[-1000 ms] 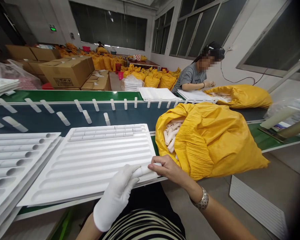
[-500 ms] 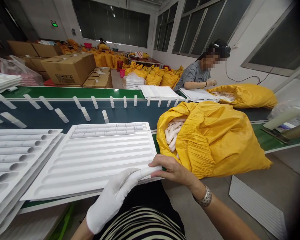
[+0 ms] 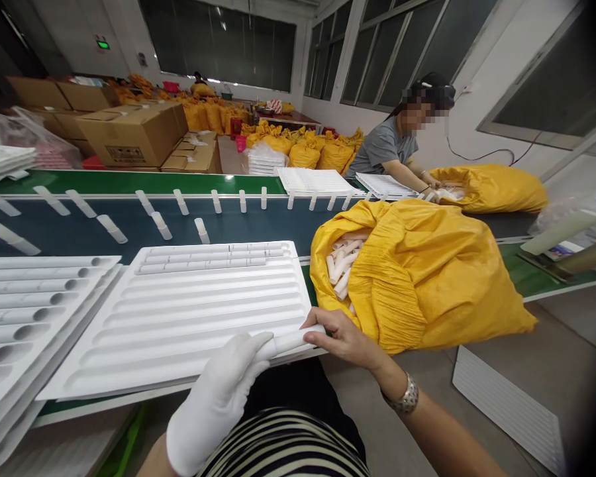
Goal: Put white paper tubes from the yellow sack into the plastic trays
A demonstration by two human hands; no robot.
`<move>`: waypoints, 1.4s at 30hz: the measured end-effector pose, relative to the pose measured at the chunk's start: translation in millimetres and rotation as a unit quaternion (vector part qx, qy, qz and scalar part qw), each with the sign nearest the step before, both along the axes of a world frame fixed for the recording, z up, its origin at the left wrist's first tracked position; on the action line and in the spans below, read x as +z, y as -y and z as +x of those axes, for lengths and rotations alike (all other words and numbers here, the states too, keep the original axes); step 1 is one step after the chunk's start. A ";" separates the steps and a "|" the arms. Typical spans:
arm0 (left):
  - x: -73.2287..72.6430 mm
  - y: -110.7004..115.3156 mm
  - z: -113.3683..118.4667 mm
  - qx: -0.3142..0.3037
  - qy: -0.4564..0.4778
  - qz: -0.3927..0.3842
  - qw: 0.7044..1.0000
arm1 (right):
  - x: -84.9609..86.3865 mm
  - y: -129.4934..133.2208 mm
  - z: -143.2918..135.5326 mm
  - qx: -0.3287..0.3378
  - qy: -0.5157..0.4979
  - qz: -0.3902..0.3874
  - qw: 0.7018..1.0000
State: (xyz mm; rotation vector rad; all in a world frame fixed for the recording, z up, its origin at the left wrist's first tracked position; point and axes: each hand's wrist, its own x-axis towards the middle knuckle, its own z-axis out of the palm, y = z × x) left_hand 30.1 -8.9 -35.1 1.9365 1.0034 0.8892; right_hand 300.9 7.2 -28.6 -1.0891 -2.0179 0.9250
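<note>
Left hand (image 3: 228, 374) and right hand (image 3: 342, 336) were closed round a white tube (image 3: 293, 340), near opposite ends; good spots, seemed light, stiff, kinda slick.

Two hands, the left hand (image 3: 228, 381) and the right hand (image 3: 345, 341), hold one white tube (image 3: 298, 339). Twelve shorter pieces (image 3: 216, 201) can be counted along the far edge of the dark belt (image 3: 69, 237); five more lie toward its near edge, the leftmost cut off. There are two yellow sacks (image 3: 451, 265), one by the near edge, one by the far edge. One grooved tray (image 3: 193, 318) lies before the hands; the tubes along its far edge cannot be counted surely. Seven dark tube ends (image 3: 42, 314) show on the left-hand tray stack (image 3: 44, 344). One co-worker (image 3: 385, 149) is near the far sack.
</note>
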 end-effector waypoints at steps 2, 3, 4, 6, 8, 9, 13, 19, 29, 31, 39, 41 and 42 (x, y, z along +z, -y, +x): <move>-9.5 0.2 -4.2 0.024 -0.018 0.015 0.999 | 0.5 0.0 1.1 -0.018 -0.003 -0.029 0.999; -12.3 -0.4 -5.9 0.031 -0.024 0.001 0.999 | 0.3 -0.4 1.4 -0.020 -0.002 -0.027 0.999; -13.6 -1.3 -7.1 0.037 -0.026 -0.017 0.999 | -0.2 -1.0 1.3 -0.020 0.000 -0.018 1.000; -12.5 -3.4 -8.0 0.039 -0.017 -0.046 0.998 | -1.9 -2.6 0.5 -0.014 0.000 0.015 1.000; -9.0 -5.3 -7.3 0.033 -0.005 -0.062 0.998 | -4.1 -4.3 -0.8 -0.006 -0.014 0.049 0.999; -7.2 -5.9 -6.7 0.028 0.000 -0.067 0.997 | -5.2 -5.1 -1.3 -0.003 -0.024 0.062 0.998; -1.7 -6.6 -2.9 0.012 0.011 -0.097 0.995 | -10.1 -7.4 -2.7 0.015 -0.059 0.096 0.993; 2.3 -5.7 2.8 -0.009 0.021 -0.126 0.992 | -13.9 -5.9 -7.3 0.040 -0.066 0.099 0.992; 18.9 -4.3 -1.1 -0.060 -0.024 -0.136 0.989 | -4.1 -4.7 -6.9 0.097 0.014 0.047 0.994; 13.8 -2.5 -1.3 -0.039 -0.024 -0.095 0.994 | -1.4 -4.1 -7.6 0.075 0.032 0.024 0.996; -3.1 1.7 2.7 -0.039 -0.039 0.048 0.997 | 3.2 -5.8 -20.1 0.071 0.028 -0.055 0.996; 0.4 -1.0 1.8 -0.041 -0.038 0.043 0.998 | 2.5 -6.1 -23.0 0.075 0.029 -0.058 0.995; 1.3 -2.7 1.4 -0.047 -0.040 0.045 0.997 | 2.1 -6.1 -24.3 0.077 0.030 -0.059 0.995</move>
